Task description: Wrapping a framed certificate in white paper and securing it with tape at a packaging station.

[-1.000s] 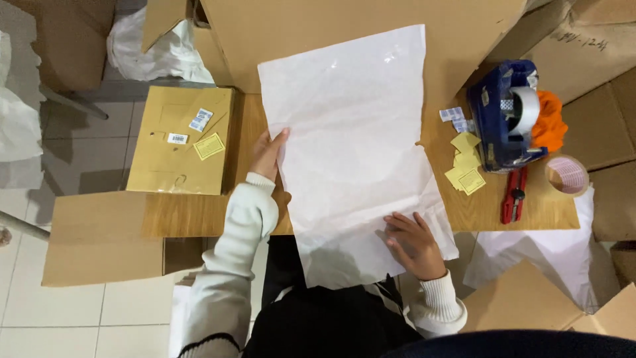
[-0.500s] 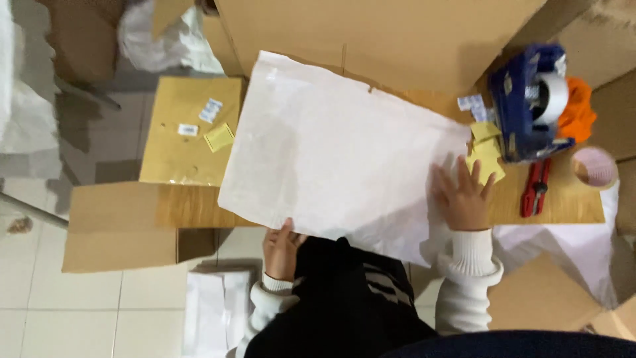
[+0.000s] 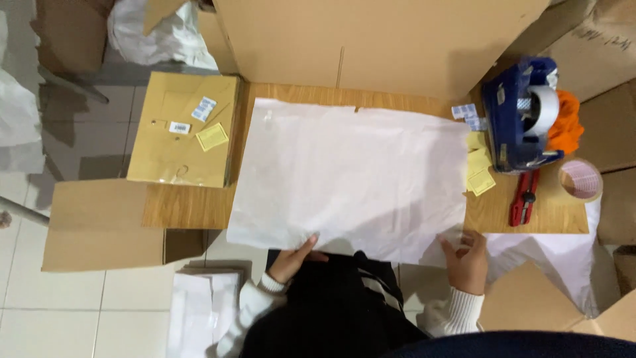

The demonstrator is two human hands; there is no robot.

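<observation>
A large white plastic mailing bag [image 3: 351, 176] lies flat and sideways across the wooden table [image 3: 189, 207], its near edge hanging over the table's front. My left hand [image 3: 293, 260] pinches that near edge at the lower left. My right hand [image 3: 466, 258] grips the bag's lower right corner, off the table's front edge. Both sleeves are white knit. A dark garment [image 3: 331, 301] lies in my lap below the bag.
A flat tan box [image 3: 179, 129] with small labels lies at the table's left. A blue tape dispenser [image 3: 520, 122], orange cloth [image 3: 566, 129], red cutter [image 3: 523, 197], tape roll [image 3: 580, 179] and yellow slips [image 3: 478, 174] sit at the right. Cardboard boxes surround the table.
The bag has been turned from upright to lying sideways across the table. Both hands have drawn back from the table to the bag's near edge.
</observation>
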